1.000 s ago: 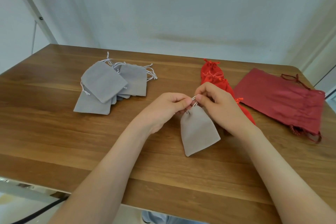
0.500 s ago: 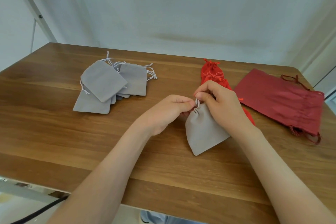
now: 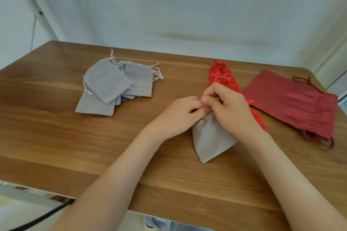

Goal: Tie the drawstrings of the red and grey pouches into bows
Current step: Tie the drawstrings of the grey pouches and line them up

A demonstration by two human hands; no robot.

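Wooden table (image 3: 56, 137) is supporting a grey pouch (image 3: 210, 142) whose gathered mouth both the left hand (image 3: 178, 116) and right hand (image 3: 229, 107) are pinching.

Plain indoor workspace: wooden table (image 3: 56, 137), bare white wall (image 3: 187, 5).

I cannot see the top of the small grey cloth pouch (image 3: 210, 139) or its strings, because my left hand (image 3: 178, 116) and right hand (image 3: 229, 108) bunch over them. My right hand also hides the middle of the bright red cloth pouches (image 3: 221, 75). The dark red cloth bag (image 3: 293, 103) looks blurry near the right edge.
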